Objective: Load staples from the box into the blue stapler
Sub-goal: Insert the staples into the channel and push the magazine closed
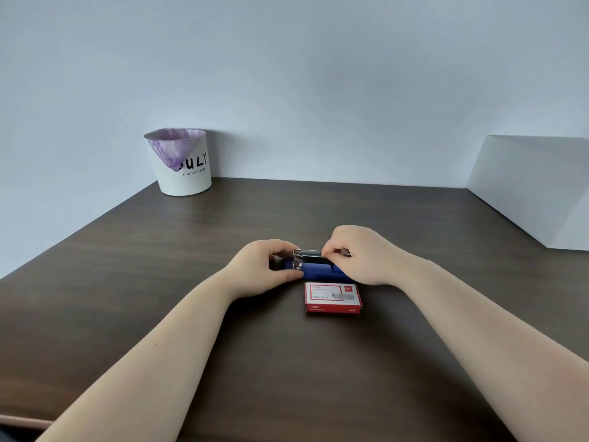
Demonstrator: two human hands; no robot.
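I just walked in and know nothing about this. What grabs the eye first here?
Two bare hands meet mid-table over a blue stapler: the left hand steadies its end while the right hand pinches its metal top. A red staple box lies closed just in front of it, and a white bin with a purple liner stands at the far left corner.

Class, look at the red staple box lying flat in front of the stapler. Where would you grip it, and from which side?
Probably from above, pinching its two short ends. The staple box lies flat on the desk, broad face up, so only its edges offer purchase. Both ends stand free; the blue stapler and both hands crowd its far side.
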